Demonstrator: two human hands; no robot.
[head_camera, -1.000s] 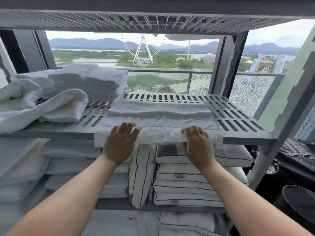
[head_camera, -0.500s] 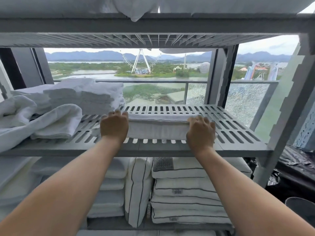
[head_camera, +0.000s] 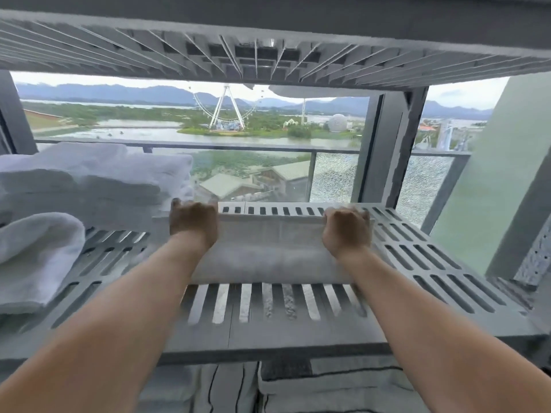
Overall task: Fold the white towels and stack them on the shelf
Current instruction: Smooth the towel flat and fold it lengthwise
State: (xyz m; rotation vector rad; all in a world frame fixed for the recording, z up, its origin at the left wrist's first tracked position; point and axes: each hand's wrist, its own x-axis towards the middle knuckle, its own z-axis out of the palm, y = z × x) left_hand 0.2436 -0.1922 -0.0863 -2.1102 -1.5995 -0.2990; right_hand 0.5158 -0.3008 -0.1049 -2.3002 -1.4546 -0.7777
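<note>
Single view, head-worn. The grey slotted metal shelf is seen from its front edge, at close range and slightly from above, faced forward. The large glass window behind it is included.

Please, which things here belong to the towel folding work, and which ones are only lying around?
For the job:
- folded towel, held by left hand and right hand
- towel stack
- loose towel
- slatted shelf

Only lying about:
- pillows on the level below
</note>
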